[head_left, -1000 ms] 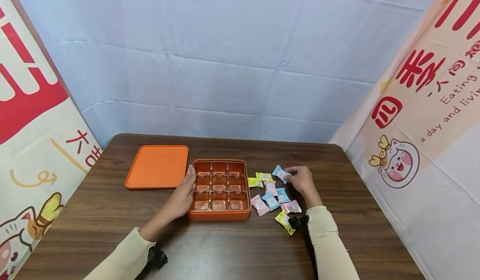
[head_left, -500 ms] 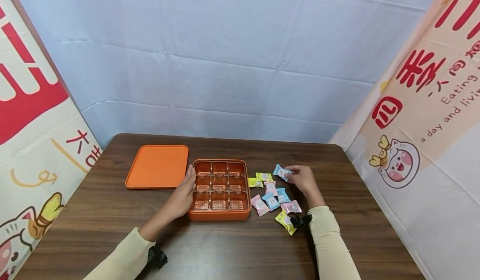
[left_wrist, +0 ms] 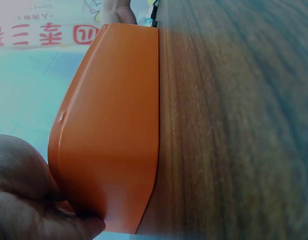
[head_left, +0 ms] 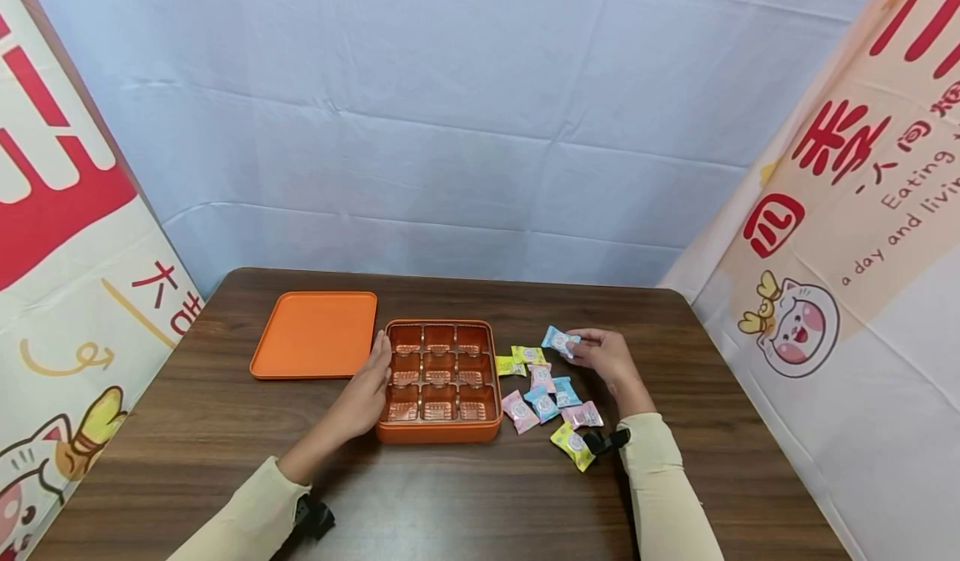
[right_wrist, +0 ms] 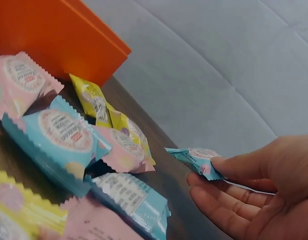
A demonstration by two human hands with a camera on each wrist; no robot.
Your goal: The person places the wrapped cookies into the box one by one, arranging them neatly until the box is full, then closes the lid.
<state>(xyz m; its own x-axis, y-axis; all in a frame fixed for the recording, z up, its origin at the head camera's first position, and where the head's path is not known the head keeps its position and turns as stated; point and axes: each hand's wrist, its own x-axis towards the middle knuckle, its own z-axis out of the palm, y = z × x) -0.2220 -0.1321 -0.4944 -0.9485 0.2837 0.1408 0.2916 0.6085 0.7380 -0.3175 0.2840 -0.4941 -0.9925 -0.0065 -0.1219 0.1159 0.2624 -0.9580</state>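
Observation:
My left hand [head_left: 365, 391] lies along the left side of an orange box [head_left: 439, 433], fingers straight against its wall. In the left wrist view the thumb [left_wrist: 68, 227] touches the box's corner. A clear-brown insert with several compartments [head_left: 438, 367] fills the box, and the compartments hold nothing. My right hand [head_left: 609, 358] pinches a blue wrapped candy [head_left: 558, 341] between thumb and fingers, behind the pile. In the right wrist view this blue candy [right_wrist: 199, 161] shows above the curled fingers, held at one end.
Several pink, blue and yellow wrapped candies [head_left: 543, 403] lie loose between the box and my right arm. A flat orange lid [head_left: 315, 333] rests left of the box on the brown wooden table [head_left: 450, 503]. Pale cloth [head_left: 450, 127] hangs behind the table.
My right hand has firmed its pinch on the blue candy and shifted it slightly up and to the left. My left hand and the box stay in place.

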